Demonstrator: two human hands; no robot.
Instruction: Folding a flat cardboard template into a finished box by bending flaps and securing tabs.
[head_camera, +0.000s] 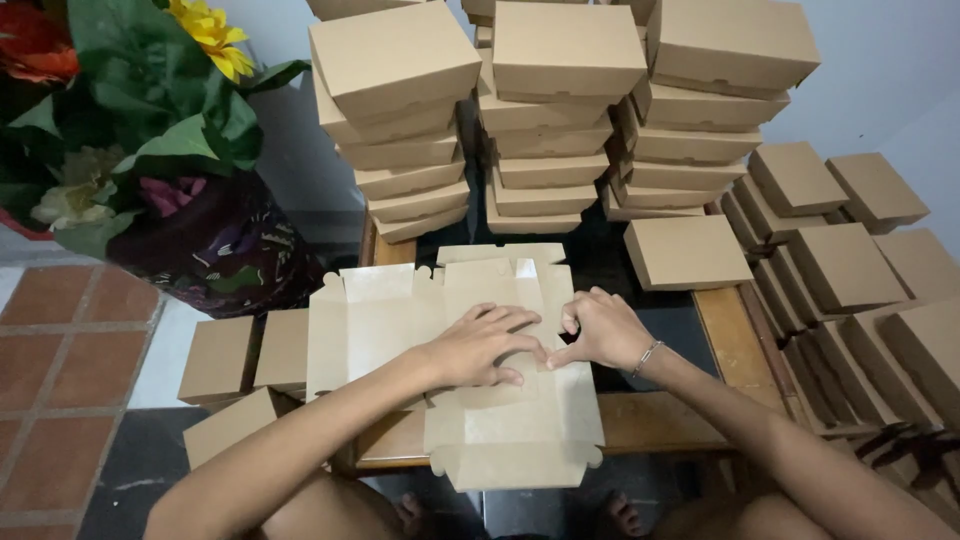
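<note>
Flat carton (400, 310) on surface (735, 350), under left hand (480, 345) and right hand (600, 330); box stacks (560, 110) behind, box rows (850, 270) right, flowers (130, 130) left.

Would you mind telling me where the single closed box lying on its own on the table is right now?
In the head view, the single closed box lies right of centre on the table, just beyond the right hand and below the right-hand stack of boxes.

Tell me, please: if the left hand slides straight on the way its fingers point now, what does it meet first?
The left hand lies flat on the unfolded cardboard box blank, fingers pointing toward the right hand. Going on, it would most likely meet that hand first; their fingertips look almost touching already.
</note>
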